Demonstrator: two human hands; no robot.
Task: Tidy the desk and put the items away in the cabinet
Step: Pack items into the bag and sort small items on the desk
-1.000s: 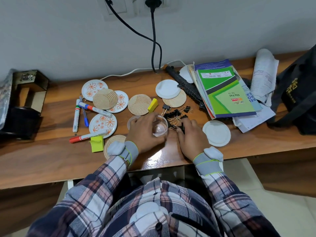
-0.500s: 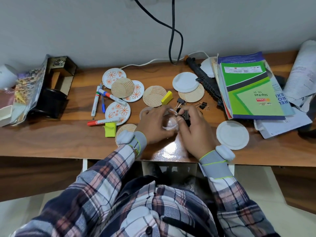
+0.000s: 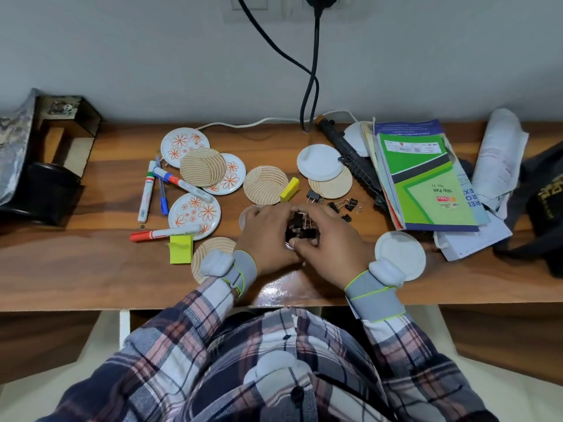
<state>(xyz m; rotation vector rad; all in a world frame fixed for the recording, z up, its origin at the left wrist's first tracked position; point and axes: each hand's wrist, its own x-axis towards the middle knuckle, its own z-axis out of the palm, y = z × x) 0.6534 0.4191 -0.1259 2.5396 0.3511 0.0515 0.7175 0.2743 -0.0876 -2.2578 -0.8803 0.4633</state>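
My left hand (image 3: 268,239) grips a small clear container (image 3: 290,246), almost wholly hidden between both hands at the desk's front middle. A bunch of black binder clips (image 3: 300,228) sits at its mouth, and my right hand (image 3: 332,245) curls its fingers round that bunch from the right. More loose binder clips (image 3: 344,206) lie just behind, with one (image 3: 313,196) nearer the yellow block (image 3: 289,189). A clear lid (image 3: 245,214) peeks out behind my left hand.
Round coasters (image 3: 202,166), flowered and striped, and several markers (image 3: 146,196) lie to the left, with yellow sticky notes (image 3: 180,249). A white disc (image 3: 400,255) lies right of my hand. Books (image 3: 426,184), papers and a black bag (image 3: 545,208) fill the right; a dark box (image 3: 67,138) stands far left.
My right hand gathered loose binder clips from the desk and brought them over the container that my left hand holds. The view has shifted back and forth.
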